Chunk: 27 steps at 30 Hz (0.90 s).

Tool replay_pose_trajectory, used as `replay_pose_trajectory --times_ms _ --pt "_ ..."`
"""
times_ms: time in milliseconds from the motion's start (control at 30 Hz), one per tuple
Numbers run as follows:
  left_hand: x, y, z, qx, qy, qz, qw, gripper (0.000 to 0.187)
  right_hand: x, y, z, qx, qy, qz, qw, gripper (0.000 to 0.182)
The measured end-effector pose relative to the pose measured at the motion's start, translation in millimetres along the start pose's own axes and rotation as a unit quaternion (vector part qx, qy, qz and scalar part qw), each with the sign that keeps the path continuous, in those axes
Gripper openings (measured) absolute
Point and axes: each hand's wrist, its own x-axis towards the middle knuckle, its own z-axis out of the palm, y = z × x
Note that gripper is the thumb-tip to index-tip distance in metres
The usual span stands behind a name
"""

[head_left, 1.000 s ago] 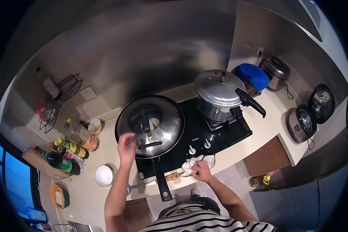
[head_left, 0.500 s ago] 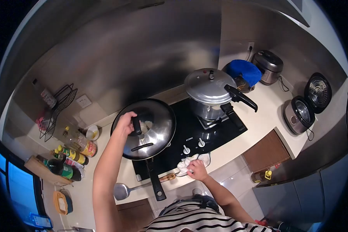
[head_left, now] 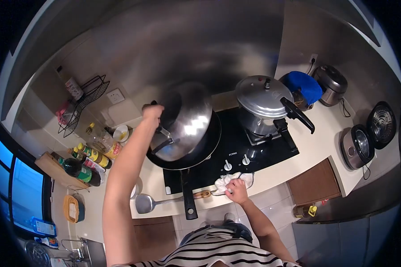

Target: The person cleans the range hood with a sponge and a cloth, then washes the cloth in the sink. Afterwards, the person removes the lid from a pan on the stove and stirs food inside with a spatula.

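Note:
My left hand is closed round the black handle of a steel pan lid. The lid is tilted up over a black frying pan, its left side hiding much of the pan's inside. Toward me points the pan's long black handle. At the counter's front edge, my right hand has its fingers curled on a crumpled white cloth. A metal spatula with a wooden grip lies left of the cloth, passing under the pan handle.
A pressure cooker stands on the right burner of the black hob. Farther right are a closed rice cooker, an open one and a blue cover. Several bottles and a small bowl line the left counter.
My left hand has raised and tilted the lid, uncovering the pan's right and front rim. My right hand stays at the cloth. The whole view has shifted.

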Motion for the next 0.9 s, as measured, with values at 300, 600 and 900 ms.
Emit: replay_pose_trajectory --times_ms 300,600,900 --pt "-19.8 -1.6 -85.5 -0.136 -0.073 0.032 0.987 0.012 -0.1 1.6 2.6 -0.028 0.003 -0.007 1.0 0.017" --pt "-0.2 -58.5 -121.8 -0.334 -0.096 0.105 0.932 0.017 -0.2 0.5 3.0 -0.05 -0.007 -0.014 0.999 0.019" --pt "50.0 -130.4 -220.6 -0.473 -0.064 0.115 0.871 0.012 -27.9 -33.9 -36.3 -0.032 0.038 0.099 0.994 0.024"
